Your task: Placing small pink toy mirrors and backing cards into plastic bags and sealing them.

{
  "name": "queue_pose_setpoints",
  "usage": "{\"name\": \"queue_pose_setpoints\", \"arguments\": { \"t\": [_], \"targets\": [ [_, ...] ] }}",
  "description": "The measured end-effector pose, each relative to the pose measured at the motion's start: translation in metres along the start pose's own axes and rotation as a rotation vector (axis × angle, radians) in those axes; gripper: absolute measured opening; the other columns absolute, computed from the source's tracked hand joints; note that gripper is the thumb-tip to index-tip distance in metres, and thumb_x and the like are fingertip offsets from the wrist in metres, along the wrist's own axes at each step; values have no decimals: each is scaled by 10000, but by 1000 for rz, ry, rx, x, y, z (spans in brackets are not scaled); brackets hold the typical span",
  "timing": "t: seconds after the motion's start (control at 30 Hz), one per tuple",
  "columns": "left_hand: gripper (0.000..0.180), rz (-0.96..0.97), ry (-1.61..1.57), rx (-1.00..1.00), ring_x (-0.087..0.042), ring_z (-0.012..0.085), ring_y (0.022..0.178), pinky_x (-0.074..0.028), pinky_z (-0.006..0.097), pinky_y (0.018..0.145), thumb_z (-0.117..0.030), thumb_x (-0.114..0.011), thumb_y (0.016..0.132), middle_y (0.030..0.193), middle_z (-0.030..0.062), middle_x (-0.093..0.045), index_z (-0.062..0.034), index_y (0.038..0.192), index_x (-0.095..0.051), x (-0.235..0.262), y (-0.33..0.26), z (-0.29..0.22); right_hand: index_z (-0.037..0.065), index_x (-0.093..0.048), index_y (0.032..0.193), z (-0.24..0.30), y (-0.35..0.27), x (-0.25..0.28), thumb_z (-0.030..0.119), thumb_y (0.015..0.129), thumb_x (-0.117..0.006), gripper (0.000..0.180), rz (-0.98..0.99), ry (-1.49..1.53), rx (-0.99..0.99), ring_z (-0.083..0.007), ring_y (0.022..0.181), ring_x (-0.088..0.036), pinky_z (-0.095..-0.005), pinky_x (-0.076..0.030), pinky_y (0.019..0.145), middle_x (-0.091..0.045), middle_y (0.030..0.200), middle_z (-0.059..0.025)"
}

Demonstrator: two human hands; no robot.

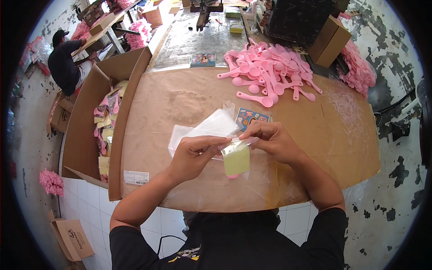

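Both of my hands pinch the top edge of a clear plastic bag [245, 172] above the cardboard-covered table. Inside the bag sits a yellow-green card [236, 160], and a bit of pink shows at its lower end. My left hand [194, 155] grips the bag's left corner between thumb and fingers. My right hand [272, 140] closes on its right corner. Beneath and behind my left hand lies a stack of empty clear bags [211, 124]. A blue printed card [250, 116] rests just beyond my right hand.
A heap of pink measuring spoons [274, 67] covers the back right of the table [180, 99]. Along the left edge stands an open carton [130, 103] of packed bags. Another blue card [202, 60] lies farther back. A person [65, 63] sits at the far left.
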State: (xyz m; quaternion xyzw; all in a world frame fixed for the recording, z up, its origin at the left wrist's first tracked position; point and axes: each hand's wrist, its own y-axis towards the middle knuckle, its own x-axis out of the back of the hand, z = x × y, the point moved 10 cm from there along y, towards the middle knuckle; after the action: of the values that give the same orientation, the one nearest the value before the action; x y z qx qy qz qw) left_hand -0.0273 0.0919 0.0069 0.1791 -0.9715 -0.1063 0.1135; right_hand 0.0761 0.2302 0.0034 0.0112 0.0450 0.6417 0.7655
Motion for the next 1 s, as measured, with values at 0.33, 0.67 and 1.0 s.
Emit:
{"name": "queue_pose_setpoints", "arguments": {
  "t": [0.33,0.67,1.0],
  "targets": [
    [287,-25,-114,122,-715,152,1031,-611,297,906,63,-593,995,1153,119,-756,9,1246,-723,0,0,7,10,-768,1141,-2,-3,4,16,1006,-636,189,-36,-25,-23,-63,852,-653,-241,-528,779,-743,960,-19],
    [299,13,-26,48,-695,107,983,-573,266,839,65,-598,962,1121,99,-771,-2,1207,-756,4,-2,5,-13,-761,1150,4,-1,4,-46,951,-595,261,28,-209,59,-96,888,-646,-250,-519,797,-723,1063,-60],
    [273,1,-255,206,-713,131,991,-600,261,854,-4,-654,1001,1139,111,-740,60,1264,-683,-5,-2,22,-11,-760,1150,5,-1,1,45,958,-709,206,12,-253,52,-105,920,-643,-262,-525,807,-702,1077,-51]
  ]
}}
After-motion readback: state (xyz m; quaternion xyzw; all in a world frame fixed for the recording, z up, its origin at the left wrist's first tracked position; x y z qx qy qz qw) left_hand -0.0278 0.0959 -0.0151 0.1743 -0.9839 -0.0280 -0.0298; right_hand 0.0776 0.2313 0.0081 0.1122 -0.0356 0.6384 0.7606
